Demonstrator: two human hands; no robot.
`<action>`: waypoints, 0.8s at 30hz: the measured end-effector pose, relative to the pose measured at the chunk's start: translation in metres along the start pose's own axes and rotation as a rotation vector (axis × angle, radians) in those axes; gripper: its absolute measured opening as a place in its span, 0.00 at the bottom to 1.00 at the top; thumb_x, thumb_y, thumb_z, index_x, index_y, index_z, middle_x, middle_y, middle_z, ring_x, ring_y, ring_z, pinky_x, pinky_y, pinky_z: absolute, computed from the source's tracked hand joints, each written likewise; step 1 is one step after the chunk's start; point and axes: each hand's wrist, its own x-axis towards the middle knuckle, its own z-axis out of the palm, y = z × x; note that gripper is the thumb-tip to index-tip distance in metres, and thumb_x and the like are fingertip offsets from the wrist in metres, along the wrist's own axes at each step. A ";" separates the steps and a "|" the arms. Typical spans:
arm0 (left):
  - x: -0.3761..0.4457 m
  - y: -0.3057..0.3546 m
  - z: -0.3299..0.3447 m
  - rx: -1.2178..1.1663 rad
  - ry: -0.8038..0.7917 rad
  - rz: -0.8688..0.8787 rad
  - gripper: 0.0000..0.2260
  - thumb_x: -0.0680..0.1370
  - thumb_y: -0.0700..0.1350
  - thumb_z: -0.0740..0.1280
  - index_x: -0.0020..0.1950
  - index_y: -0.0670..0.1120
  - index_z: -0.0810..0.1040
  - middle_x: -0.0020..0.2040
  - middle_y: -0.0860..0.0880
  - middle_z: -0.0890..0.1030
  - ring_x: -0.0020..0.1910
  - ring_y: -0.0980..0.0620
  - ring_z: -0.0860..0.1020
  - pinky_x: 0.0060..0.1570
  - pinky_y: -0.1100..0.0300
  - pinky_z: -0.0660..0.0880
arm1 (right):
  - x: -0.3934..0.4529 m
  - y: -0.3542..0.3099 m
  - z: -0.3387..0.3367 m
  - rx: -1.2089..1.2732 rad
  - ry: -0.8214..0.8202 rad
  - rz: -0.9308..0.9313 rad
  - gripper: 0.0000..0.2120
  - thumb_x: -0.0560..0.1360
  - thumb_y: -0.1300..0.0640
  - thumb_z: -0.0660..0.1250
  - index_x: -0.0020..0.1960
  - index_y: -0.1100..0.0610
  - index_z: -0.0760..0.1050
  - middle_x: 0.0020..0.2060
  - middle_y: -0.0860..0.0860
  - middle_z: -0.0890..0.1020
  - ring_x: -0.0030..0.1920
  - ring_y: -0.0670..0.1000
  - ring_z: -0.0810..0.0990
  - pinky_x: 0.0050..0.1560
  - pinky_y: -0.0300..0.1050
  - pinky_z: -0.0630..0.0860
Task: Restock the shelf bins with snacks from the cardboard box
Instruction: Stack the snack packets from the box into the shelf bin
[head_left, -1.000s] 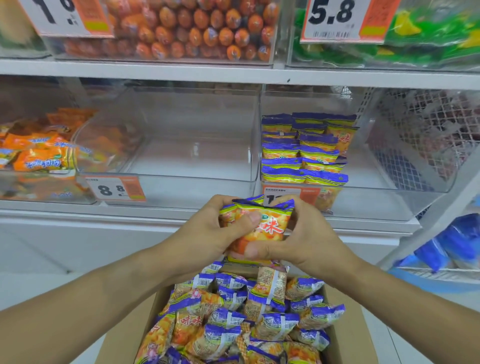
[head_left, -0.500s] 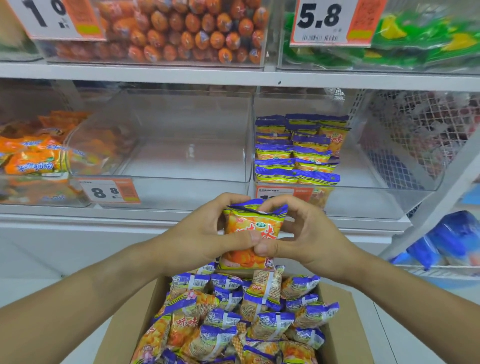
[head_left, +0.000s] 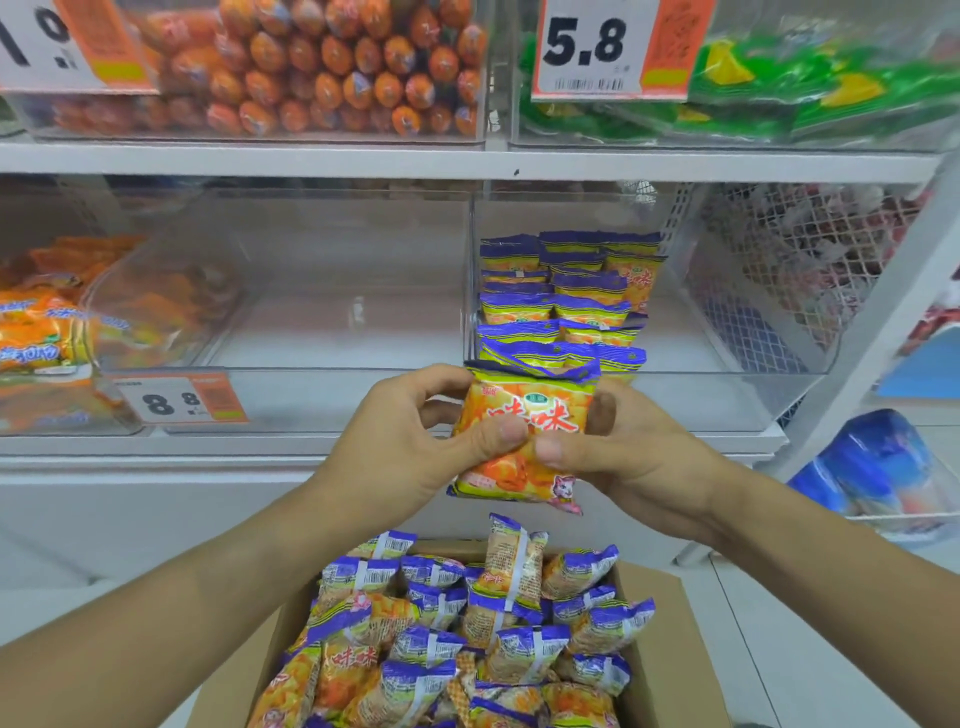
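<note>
Both hands are up in front of the shelf, and between them sits a small stack of orange-and-yellow foil snack packets with purple top seams (head_left: 524, 436), raised well above the open brown cardboard box (head_left: 670, 654) and just in front of the clear plastic shelf bin on the right (head_left: 727, 312). The left hand (head_left: 410, 441) is clamped on the stack's left edge, thumb pressed across the front; the right hand (head_left: 623, 452) pinches the right edge, thumb on the front too, the two thumb tips almost touching. More than one packet is in that grip, judging by the layered purple seams at the top, though the exact count can't be told. In that right-hand bin, neat rows of the same purple-topped packets (head_left: 566, 301) already fill the left part, while the part right of the rows shows only bare floor. Left of that bin, the clear middle bin with the orange "8.8" price tag (head_left: 332, 291) shows no stock through its walls. Below the held stack, the box holds a deep jumble of loose packets (head_left: 467, 623) that covers its floor. So by my reading the job is under way but far from over: one bin partly stocked, one showing none, and plenty of packets left to move, this stack likely next into the right-hand bin.
</note>
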 end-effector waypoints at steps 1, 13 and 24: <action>0.002 0.001 0.002 0.002 0.029 0.016 0.26 0.65 0.63 0.77 0.56 0.49 0.80 0.51 0.54 0.85 0.52 0.55 0.83 0.44 0.60 0.82 | 0.000 0.000 0.000 0.051 0.005 -0.004 0.41 0.61 0.51 0.84 0.69 0.61 0.73 0.64 0.61 0.80 0.64 0.62 0.79 0.62 0.57 0.78; 0.025 0.014 0.016 0.198 0.114 0.298 0.35 0.68 0.74 0.66 0.68 0.54 0.74 0.62 0.58 0.78 0.62 0.64 0.75 0.59 0.70 0.71 | -0.015 -0.047 -0.034 -0.209 0.412 -0.292 0.37 0.50 0.48 0.87 0.56 0.56 0.80 0.49 0.59 0.86 0.50 0.63 0.85 0.48 0.66 0.81; 0.071 -0.028 0.034 0.697 0.327 0.271 0.51 0.69 0.58 0.76 0.81 0.44 0.51 0.81 0.49 0.54 0.78 0.53 0.56 0.70 0.65 0.57 | 0.047 -0.052 -0.185 -0.284 0.760 -0.143 0.22 0.65 0.70 0.78 0.57 0.66 0.79 0.40 0.53 0.88 0.41 0.52 0.87 0.42 0.53 0.84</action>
